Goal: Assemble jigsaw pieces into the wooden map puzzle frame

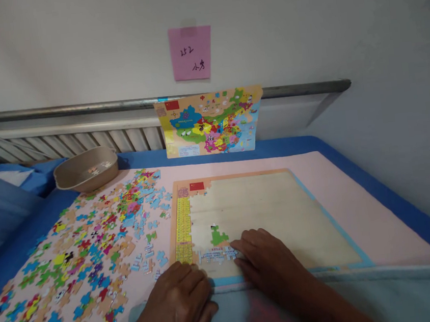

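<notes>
A wooden puzzle tray (332,220) lies in front of me, mostly bare inside. A yellow strip of pieces runs down its left edge, a red flag piece (196,186) sits at the top left, and a green piece (219,236) lies near the bottom. My right hand (266,260) rests palm down on the tray's lower edge, fingers curled onto the pale blue pieces (217,254) fitted there. My left hand (181,300) lies on the cloth just below the tray's bottom left corner, fingers bent under. Whether either hand holds a piece is hidden.
Several loose colourful puzzle pieces (89,246) are spread over the pink cloth (358,207) on the left. A beige bowl (85,169) stands at the back left. A finished map picture (211,123) leans on the rail behind, under a pink note (191,53).
</notes>
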The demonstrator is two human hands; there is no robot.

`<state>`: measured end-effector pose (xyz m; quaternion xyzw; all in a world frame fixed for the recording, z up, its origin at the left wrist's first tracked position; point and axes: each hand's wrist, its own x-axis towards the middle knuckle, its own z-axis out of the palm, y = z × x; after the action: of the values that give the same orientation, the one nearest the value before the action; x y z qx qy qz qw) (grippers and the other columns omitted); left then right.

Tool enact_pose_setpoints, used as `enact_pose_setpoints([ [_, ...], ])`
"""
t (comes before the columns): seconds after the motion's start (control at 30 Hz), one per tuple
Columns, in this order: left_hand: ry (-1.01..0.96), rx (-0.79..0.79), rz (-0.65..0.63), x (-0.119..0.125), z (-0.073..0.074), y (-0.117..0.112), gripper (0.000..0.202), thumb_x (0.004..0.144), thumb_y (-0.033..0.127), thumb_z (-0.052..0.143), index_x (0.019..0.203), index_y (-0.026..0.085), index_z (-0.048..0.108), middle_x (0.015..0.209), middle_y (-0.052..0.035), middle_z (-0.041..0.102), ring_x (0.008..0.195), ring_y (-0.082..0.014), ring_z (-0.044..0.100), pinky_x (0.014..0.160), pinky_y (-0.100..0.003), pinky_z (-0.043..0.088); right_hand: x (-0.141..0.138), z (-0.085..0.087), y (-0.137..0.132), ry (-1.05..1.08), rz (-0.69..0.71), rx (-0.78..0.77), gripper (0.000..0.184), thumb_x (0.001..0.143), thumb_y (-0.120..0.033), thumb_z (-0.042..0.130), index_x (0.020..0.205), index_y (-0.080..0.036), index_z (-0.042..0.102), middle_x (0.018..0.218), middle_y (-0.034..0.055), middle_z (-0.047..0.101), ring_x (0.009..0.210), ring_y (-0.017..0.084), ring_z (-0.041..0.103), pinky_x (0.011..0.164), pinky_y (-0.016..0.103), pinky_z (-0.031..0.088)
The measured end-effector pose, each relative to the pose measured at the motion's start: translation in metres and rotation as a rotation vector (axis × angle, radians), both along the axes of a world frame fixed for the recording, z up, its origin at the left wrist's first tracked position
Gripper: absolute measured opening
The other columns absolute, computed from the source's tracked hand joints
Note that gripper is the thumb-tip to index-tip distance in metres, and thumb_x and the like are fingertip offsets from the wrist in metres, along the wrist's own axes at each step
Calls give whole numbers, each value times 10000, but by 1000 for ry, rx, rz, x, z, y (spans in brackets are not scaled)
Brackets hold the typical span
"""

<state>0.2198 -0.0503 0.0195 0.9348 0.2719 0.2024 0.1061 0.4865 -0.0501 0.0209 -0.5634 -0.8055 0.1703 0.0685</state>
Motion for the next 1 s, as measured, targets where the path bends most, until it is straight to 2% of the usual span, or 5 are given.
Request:
enact_pose_setpoints([
  [0.5, -1, -5, 12, 1, 2, -2, 87, 991, 165, 608, 939, 229, 581, 877, -31, 705, 777, -238, 671, 706, -401, 567, 0, -5, 1, 28, 20, 45, 159, 1014, -153, 654, 1145, -204, 729, 1023, 62, 676, 956, 266, 568, 900, 399, 393],
  [1.0, -4, -20, 7, 0, 0, -2, 99, 984, 157, 611, 940, 231, 564, 881, -28, 698, 784, -247, 663, 710, -401, 543, -3, -2, 2, 25, 14, 6, 185, 1018, -147, 671, 1184, -182, 745, 1038, 74, 683, 965, 275, 573, 909, 410, 399],
])
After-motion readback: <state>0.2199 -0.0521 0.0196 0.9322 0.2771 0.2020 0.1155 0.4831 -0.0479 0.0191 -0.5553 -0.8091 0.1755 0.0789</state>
